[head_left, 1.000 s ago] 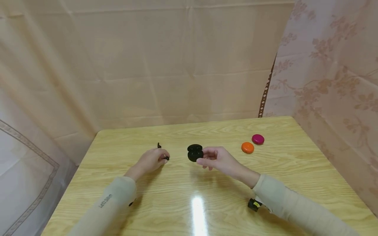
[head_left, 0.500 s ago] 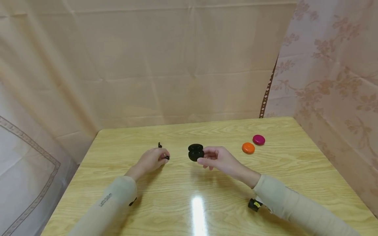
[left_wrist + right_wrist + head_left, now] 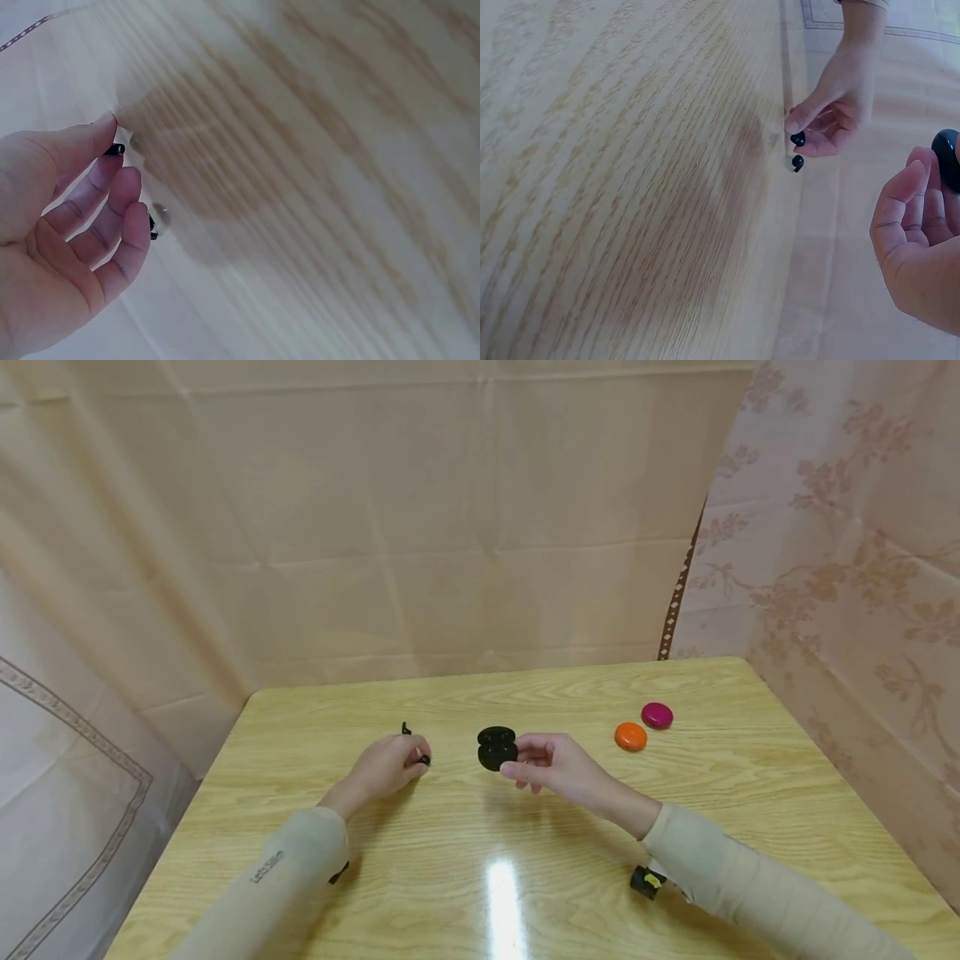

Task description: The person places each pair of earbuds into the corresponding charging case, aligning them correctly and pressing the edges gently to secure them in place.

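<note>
My left hand (image 3: 381, 766) is low over the left half of the table, pinching a small black earbud (image 3: 799, 139) between thumb and fingertips. Just beyond that hand a second black earbud (image 3: 406, 727) lies on the wood; in the left wrist view this other earbud (image 3: 153, 229) is mostly hidden behind the fingers. Near the middle, my right hand (image 3: 561, 768) grips a round black earbud case (image 3: 497, 750) by its right side, held above the table. The case's lid is raised. Only the edge of the case (image 3: 948, 161) shows in the right wrist view.
An orange round case-like disc (image 3: 631, 737) and a magenta one (image 3: 657, 716) lie at the back right of the wooden table (image 3: 450, 877). A black object with a yellow mark (image 3: 647, 882) shows beside the right sleeve. Cloth hangs behind and at both sides.
</note>
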`<move>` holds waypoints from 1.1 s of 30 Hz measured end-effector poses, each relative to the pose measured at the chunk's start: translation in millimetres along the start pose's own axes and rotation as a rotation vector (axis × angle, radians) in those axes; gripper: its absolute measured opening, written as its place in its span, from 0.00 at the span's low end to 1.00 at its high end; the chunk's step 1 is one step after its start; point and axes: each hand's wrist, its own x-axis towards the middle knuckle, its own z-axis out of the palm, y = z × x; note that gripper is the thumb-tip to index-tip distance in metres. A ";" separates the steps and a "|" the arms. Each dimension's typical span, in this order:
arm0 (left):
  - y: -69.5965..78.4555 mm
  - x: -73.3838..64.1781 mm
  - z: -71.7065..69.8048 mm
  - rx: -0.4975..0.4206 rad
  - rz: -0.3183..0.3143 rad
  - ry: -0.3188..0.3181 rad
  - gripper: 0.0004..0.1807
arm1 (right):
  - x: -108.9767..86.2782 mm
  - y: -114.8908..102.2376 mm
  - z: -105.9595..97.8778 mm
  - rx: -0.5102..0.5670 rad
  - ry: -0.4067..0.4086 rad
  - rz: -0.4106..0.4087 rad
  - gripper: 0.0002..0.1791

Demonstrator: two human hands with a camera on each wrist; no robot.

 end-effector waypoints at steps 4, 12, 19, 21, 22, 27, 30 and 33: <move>2.0 1.2 0.3 0.000 0.003 0.011 0.08 | -0.1 -2.1 0.6 0.005 -0.003 -0.002 0.21; 11.3 2.1 -8.0 -0.128 -0.008 -0.006 0.10 | 0.3 -5.2 0.8 -0.010 0.006 -0.018 0.18; 17.4 2.6 -15.8 -0.280 0.026 -0.001 0.10 | -0.8 -6.9 -1.1 -0.016 0.015 -0.022 0.19; 19.1 2.2 -17.2 -0.310 0.047 0.004 0.10 | -1.1 -7.7 -1.3 -0.016 0.014 -0.022 0.19; 19.7 1.7 -17.8 -0.326 0.058 0.004 0.10 | -1.2 -7.9 -1.2 -0.017 0.015 -0.019 0.20; 22.6 -1.9 -22.1 -0.372 0.094 0.005 0.10 | -1.3 -7.8 -1.4 -0.005 0.014 -0.010 0.19; 23.4 -4.4 -24.9 -0.377 0.100 0.017 0.10 | -0.9 -7.2 -1.5 0.009 0.007 -0.013 0.19; 23.9 -5.9 -26.9 -0.388 0.092 0.033 0.11 | -0.9 -7.1 -1.9 0.022 0.003 -0.016 0.19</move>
